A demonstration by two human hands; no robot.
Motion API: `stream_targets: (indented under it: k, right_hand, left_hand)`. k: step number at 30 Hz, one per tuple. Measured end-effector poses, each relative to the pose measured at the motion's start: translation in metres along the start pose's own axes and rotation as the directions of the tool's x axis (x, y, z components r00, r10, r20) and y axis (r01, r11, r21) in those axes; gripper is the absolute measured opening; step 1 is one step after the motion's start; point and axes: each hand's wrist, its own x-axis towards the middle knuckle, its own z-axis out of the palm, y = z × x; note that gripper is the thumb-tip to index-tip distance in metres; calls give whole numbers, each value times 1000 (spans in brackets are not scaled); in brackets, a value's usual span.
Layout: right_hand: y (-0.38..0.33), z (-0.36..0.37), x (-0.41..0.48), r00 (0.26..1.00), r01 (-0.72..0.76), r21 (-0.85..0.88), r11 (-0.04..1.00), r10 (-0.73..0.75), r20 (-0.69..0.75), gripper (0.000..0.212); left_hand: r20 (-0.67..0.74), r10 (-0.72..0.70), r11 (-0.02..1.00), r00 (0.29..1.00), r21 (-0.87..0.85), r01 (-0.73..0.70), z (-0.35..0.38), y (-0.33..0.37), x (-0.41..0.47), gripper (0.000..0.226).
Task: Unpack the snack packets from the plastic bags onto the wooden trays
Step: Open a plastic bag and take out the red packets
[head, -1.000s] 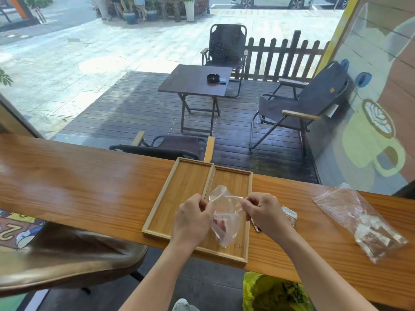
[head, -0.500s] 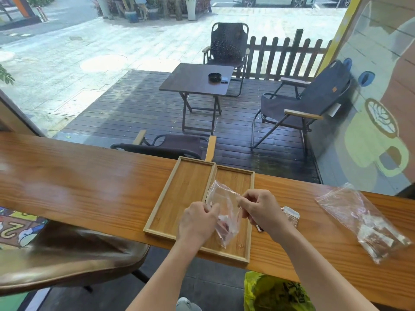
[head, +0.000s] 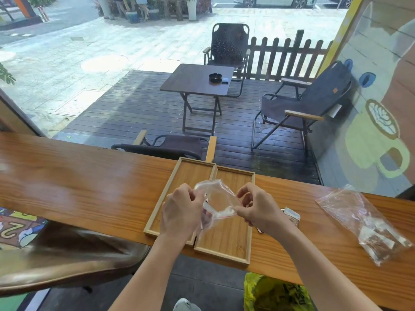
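Two wooden trays lie side by side on the counter, the left tray (head: 179, 176) and the right tray (head: 235, 245). Above them I hold a clear zip bag (head: 216, 197) with its mouth pulled wide. My left hand (head: 180, 211) pinches the bag's left lip and my right hand (head: 254, 206) pinches the right lip. A reddish packet shows faintly low in the bag, by my left fingers. A snack packet (head: 292, 216) lies on the counter right of the trays, partly behind my right hand. A second clear bag (head: 363, 223) holding several packets rests at the far right.
The wooden counter (head: 78, 182) runs along a window. A brown leather stool (head: 56, 261) stands below at the left. A yellow-green bag (head: 276, 295) sits on the floor under the counter. Outside are a folding table and chairs.
My hands have moved apart and the bag's mouth, narrow before, is now stretched wide above the trays.
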Motion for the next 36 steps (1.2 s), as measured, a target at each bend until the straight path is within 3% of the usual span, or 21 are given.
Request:
stream_targets:
  k: [2, 5, 7, 9, 14, 20, 26, 29, 32, 34, 36]
  right_hand:
    - [-5, 1, 4, 999, 37, -48, 998, -37, -5, 20]
    - [-14, 4, 9, 999, 41, 73, 997, -40, -16, 18]
    - [-17, 7, 13, 998, 48, 115, 992, -44, -35, 20]
    - [-17, 10, 15, 997, 59, 109, 992, -54, -50, 25]
    - [-17, 8, 18, 989, 134, 25, 991, -132, -60, 40]
    - [-20, 4, 24, 989, 147, 107, 983, -148, 3, 34]
    - [-12, 12, 26, 982, 184, 43, 982, -185, 24, 41]
    - [-16, 9, 25, 960, 281, -59, 958, -281, 8, 43]
    - [-23, 3, 26, 924, 381, -158, 911, -381, 34, 25]
    - [-27, 2, 28, 923, 384, -214, 898, -372, 95, 13]
    - [-30, 4, 32, 929, 370, -304, 878, -338, 155, 16]
  left_hand:
    - [-41, 90, 993, 995, 78, -86, -3, 7, -7, 35]
    - [16, 262, 950, 965, 173, -261, -1, 14, -28, 52]
    - [123, 263, 916, 957, 278, -288, 5, 13, -38, 51]
    - [139, 203, 911, 969, 336, -239, 8, 7, -42, 44]
    - [-105, 294, 928, 950, 268, -257, 4, -6, -33, 11]
    - [111, 271, 901, 956, 321, -293, 6, -11, -27, 42]
    - [-48, 369, 922, 928, 141, -359, 12, -29, -18, 15]
    - [-33, 407, 913, 913, 38, -405, 3, -31, -10, 17]
    - [24, 500, 864, 866, 47, -501, -10, -33, 2, 14]
    - [83, 540, 837, 837, 53, -545, -19, -34, 11, 14]
    - [119, 574, 807, 810, 85, -584, -29, -35, 19, 14]
